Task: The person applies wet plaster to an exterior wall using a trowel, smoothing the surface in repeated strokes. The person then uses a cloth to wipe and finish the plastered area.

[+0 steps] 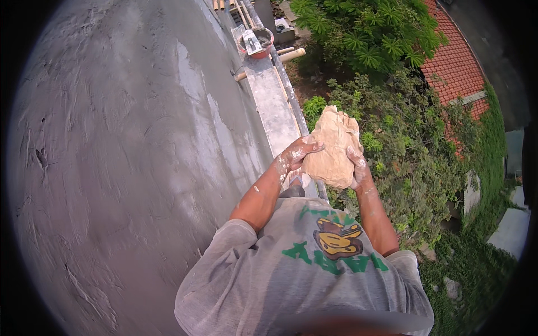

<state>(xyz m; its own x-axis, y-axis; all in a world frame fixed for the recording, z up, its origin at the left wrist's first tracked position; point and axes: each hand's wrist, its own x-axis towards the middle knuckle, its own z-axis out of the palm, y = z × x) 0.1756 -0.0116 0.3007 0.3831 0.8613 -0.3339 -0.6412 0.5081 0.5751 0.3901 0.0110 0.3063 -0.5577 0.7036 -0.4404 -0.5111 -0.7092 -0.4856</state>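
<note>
Between my two hands is a crumpled piece of brown paper point(334, 145), folded into a thick wad and raised in front of my chest. My left hand point(301, 152) grips its left edge, thumb pressed on the face turned to me. On the right edge my right hand point(357, 167) clasps it the same way. The fingers behind the paper are hidden. White and grey smears coat both hands. Farther along the walkway stands a reddish bucket point(261, 51) with grey mix inside, and a flat float-like tool point(250, 41) lies across its rim.
A wall of grey, partly wet plaster point(129, 157) fills my left side. I stand on a narrow plank walkway point(272, 103), with bamboo poles point(291, 55) around it. To the right the ground drops away to shrubs point(392, 129), a tree point(364, 33) and a red tiled roof point(454, 50).
</note>
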